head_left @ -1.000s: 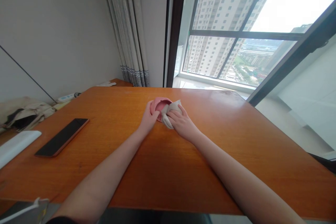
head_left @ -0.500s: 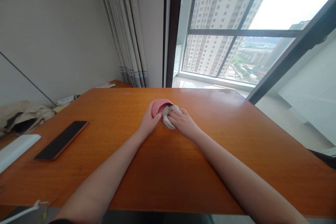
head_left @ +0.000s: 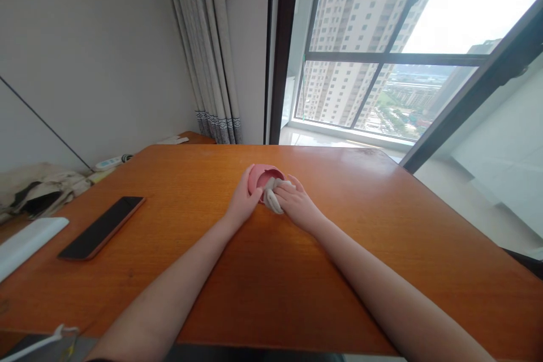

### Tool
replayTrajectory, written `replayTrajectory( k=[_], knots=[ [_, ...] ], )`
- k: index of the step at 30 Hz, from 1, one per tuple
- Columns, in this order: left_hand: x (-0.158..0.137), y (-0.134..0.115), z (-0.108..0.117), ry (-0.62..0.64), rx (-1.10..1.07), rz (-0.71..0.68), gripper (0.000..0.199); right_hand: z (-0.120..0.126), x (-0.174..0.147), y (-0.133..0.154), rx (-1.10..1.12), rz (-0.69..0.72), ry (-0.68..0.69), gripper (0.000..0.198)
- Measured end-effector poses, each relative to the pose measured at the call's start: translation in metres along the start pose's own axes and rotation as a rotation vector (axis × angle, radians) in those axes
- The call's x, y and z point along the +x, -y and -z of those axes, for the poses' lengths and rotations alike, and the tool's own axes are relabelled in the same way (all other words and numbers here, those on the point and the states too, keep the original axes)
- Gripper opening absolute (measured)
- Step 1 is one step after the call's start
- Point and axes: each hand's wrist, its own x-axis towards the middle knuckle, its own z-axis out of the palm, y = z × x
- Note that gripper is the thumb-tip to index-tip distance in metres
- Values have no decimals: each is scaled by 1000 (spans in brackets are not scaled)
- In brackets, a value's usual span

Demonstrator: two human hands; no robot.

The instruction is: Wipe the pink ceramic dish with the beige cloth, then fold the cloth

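Left hand (head_left: 244, 201): fingers grasping pink bowl (head_left: 258, 175);
Right hand (head_left: 297, 204): fingers bunching white cloth (head_left: 271, 199);
Bowl mouth: tilted toward right hand, cloth at it

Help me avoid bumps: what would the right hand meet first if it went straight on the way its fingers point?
Beyond the pale cloth it holds, the right hand would probably meet the pink bowl first; depth at its opening is unclear.

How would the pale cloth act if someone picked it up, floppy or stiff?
The pale cloth is probably floppy, since it bunches in soft folds at the right hand. It likely wouldn't roll far, with its lumpy, uneven shape.
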Motion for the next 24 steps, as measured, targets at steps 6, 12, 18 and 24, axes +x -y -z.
replayTrajectory(
  k=[6,12,18,24],
  knots=[
    [-16,-9,-20,-223,-125,141,61,-10,-1,12,-26,-18,-89,22],
    [-6,-17,-8,-124,-72,104,55,-3,1,3,-58,28,-27,22],
    [-12,-15,-18,-218,-242,142,68,-11,-1,5,-121,10,-78,18],
    [-17,1,-30,-270,-279,218,49,-19,1,17,-39,12,-114,14]
  ],
)
